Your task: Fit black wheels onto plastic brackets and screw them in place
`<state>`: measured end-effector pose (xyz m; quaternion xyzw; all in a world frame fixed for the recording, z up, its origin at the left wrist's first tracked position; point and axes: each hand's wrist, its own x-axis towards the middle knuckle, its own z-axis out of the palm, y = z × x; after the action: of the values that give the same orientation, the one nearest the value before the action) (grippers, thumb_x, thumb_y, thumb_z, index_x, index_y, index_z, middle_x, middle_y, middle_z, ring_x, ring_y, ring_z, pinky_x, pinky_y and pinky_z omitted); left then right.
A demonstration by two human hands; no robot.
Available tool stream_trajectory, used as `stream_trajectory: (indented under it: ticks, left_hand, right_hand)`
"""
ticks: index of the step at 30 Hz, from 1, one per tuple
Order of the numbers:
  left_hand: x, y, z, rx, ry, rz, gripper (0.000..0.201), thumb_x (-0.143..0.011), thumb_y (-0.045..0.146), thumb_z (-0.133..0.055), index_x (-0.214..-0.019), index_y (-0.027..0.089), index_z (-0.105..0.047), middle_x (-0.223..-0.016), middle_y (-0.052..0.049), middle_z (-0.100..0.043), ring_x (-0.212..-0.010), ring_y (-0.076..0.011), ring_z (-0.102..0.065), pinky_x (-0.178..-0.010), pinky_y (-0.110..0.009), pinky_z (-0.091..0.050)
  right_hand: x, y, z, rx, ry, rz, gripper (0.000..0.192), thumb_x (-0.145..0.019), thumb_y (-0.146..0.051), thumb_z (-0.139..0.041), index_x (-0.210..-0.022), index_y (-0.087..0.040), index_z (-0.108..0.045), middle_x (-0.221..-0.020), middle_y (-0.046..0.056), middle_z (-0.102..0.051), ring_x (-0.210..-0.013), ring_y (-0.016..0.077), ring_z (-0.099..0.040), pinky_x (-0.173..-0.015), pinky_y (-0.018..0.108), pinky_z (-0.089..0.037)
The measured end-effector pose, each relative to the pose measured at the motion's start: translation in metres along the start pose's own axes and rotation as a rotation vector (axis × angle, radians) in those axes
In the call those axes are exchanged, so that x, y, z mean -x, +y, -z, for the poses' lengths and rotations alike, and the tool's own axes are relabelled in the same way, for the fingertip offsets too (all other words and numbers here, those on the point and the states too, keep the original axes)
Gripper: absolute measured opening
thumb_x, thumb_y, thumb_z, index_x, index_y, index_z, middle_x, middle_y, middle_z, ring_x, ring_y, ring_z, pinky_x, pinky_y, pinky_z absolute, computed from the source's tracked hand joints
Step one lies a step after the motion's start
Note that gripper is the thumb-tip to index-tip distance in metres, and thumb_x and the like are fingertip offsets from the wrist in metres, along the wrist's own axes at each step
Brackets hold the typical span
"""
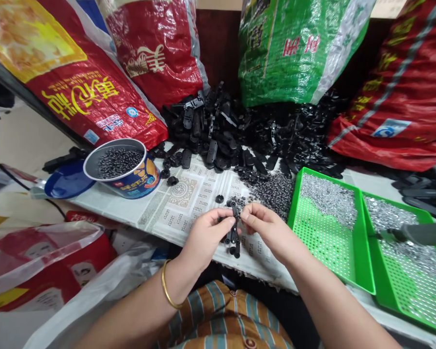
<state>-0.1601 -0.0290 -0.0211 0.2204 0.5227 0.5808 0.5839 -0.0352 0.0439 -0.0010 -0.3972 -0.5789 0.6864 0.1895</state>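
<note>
Pinching a small black plastic piece (234,211) between them, both hands meet over the middle of the table. The left hand (207,232) has its fingers pressed together on the left side of the piece, and a gold bangle (166,286) sits on that wrist. The right hand (267,227) nips the top of the piece with its thumb and first finger closed tight. Just under the hands, a few more black bits (234,242) lie on the newspaper (189,198) that covers the table top. Behind the hands is a big pile of black plastic clips (232,131), heaped up against the bags. A spread of tiny dark round bits (272,191) lies just to the right of the hands, touching the edge of a green tray (329,242). That tray has shiny silver bits (327,198) in its far end. A second green tray (410,271) sits right beside it, also full of silver bits. To the left, well apart from the hands, stands a round tin (125,169) filled with dark beads, with a blue lid (67,182) lying next to it. Red sacks (94,92) and a green sack (294,48) lean at the back. A striped shirt (218,320) shows at the bottom.
</note>
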Motion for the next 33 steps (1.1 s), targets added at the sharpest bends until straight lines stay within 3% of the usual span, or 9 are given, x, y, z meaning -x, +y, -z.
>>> stream_trajectory:
  ticks: [4,13,22,28,33]
  left_hand:
    - [0.0,-0.002,0.0,-0.035,-0.007,-0.011,0.015,-0.073,0.027,-0.064,-0.083,0.015,-0.062,-0.064,-0.002,-0.066,-0.063,-0.0138,-0.06,-0.063,-0.025,-0.044]
    - [-0.001,-0.005,-0.003,0.016,0.042,0.057,0.014,-0.068,0.025,-0.067,-0.077,0.015,-0.064,-0.062,-0.002,-0.065,-0.059,-0.0138,-0.06,-0.061,-0.025,-0.045]
    - [-0.001,-0.005,-0.01,0.144,0.03,0.099,0.015,-0.069,0.025,-0.066,-0.078,0.014,-0.062,-0.066,0.0,-0.061,-0.058,-0.0123,-0.057,-0.061,-0.026,-0.044]
    - [-0.003,-0.005,-0.012,0.331,0.162,-0.051,0.011,-0.071,0.019,-0.064,-0.08,0.016,-0.058,-0.07,0.003,-0.058,-0.07,-0.0105,-0.056,-0.068,-0.023,-0.043]
    - [0.006,-0.006,-0.009,0.423,0.007,0.094,0.015,-0.074,0.022,-0.065,-0.087,0.015,-0.061,-0.09,-0.005,-0.064,-0.088,-0.0162,-0.058,-0.079,-0.028,-0.044]
  right_hand:
    - [-0.001,-0.003,0.003,0.069,-0.023,-0.004,0.022,-0.076,-0.038,-0.055,-0.07,-0.018,-0.046,-0.057,-0.006,-0.047,-0.057,0.0114,-0.052,-0.057,0.026,-0.033]
    - [-0.001,-0.003,0.007,0.318,0.001,0.046,0.016,-0.077,-0.034,-0.05,-0.071,-0.02,-0.047,-0.061,-0.003,-0.051,-0.057,0.0125,-0.048,-0.057,0.027,-0.037]
    - [0.003,0.012,0.007,0.12,0.048,0.055,0.023,-0.079,-0.041,-0.053,-0.072,-0.019,-0.047,-0.063,-0.003,-0.05,-0.06,0.0132,-0.052,-0.061,0.028,-0.042]
    - [0.016,0.024,-0.011,0.223,0.091,0.05,0.022,-0.079,-0.04,-0.053,-0.071,-0.019,-0.049,-0.062,-0.004,-0.047,-0.059,0.0112,-0.043,-0.057,0.025,-0.036]
    - [0.016,0.025,-0.016,0.154,0.063,0.111,0.021,-0.081,-0.038,-0.052,-0.072,-0.019,-0.052,-0.064,-0.002,-0.053,-0.061,0.0122,-0.049,-0.059,0.025,-0.04]
